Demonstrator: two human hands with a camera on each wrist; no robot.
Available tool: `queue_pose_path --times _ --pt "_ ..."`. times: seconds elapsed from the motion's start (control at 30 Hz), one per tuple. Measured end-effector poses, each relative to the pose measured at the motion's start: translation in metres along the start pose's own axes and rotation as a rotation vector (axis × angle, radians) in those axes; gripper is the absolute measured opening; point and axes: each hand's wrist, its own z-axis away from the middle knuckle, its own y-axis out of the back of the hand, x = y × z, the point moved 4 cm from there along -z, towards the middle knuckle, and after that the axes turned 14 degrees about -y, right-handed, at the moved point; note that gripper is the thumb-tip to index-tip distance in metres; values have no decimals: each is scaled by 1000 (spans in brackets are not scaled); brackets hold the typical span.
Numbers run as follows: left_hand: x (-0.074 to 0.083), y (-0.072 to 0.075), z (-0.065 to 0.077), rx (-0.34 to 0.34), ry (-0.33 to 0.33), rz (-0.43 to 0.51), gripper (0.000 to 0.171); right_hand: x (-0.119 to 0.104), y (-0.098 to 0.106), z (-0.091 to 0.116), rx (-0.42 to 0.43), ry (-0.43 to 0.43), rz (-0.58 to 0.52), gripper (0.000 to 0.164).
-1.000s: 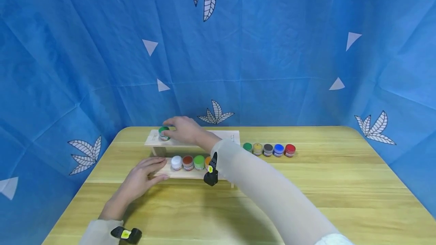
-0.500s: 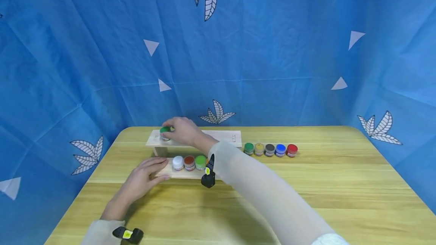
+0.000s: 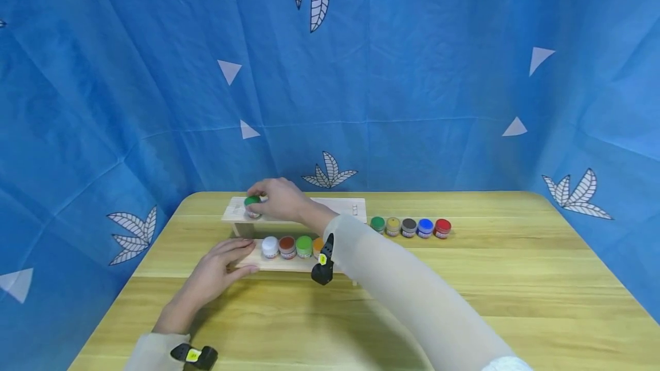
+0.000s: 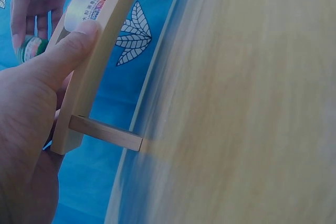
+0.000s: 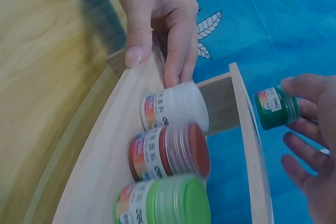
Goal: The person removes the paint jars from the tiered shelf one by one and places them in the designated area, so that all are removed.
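My right hand (image 3: pixel 283 199) pinches a green-lidded paint jar (image 5: pixel 272 108) between thumb and fingers at the left part of the upper step of a small two-step wooden rack (image 3: pixel 335 206). My left hand (image 3: pixel 213 268) grips the left end of the rack's lower step, thumb in front and fingers behind, as the left wrist view shows. Beside it on that step stand a white jar (image 3: pixel 270 247), a brown-red jar (image 3: pixel 287 247), a light green jar (image 3: pixel 304 246) and an orange jar (image 3: pixel 317 247), partly hidden by the right wrist's strap.
On the table right of the rack, a row of paint jars holds a dark green jar (image 3: pixel 377 224), a yellow jar (image 3: pixel 393 226), a grey jar (image 3: pixel 409 227), a blue jar (image 3: pixel 425 228) and a red jar (image 3: pixel 442 228). A blue curtain (image 3: pixel 438 73) hangs behind the table (image 3: pixel 490 291).
My right hand and the green jar have shifted slightly right along the upper step. My left hand keeps its grip on the rack, and the whole view has drifted a little.
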Motion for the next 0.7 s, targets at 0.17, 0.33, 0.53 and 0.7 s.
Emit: queue_pose_path --times 0.17,0.33,0.53,0.7 --pt "1 0 1 2 5 1 54 4 5 8 7 30 -9 40" --pt "3 -1 2 -3 12 0 53 8 13 17 34 42 -9 37" --pt "7 1 2 8 1 -13 53 13 24 30 24 70 -36 36" --pt "9 1 1 9 -2 -21 53 22 33 40 4 76 -69 36"
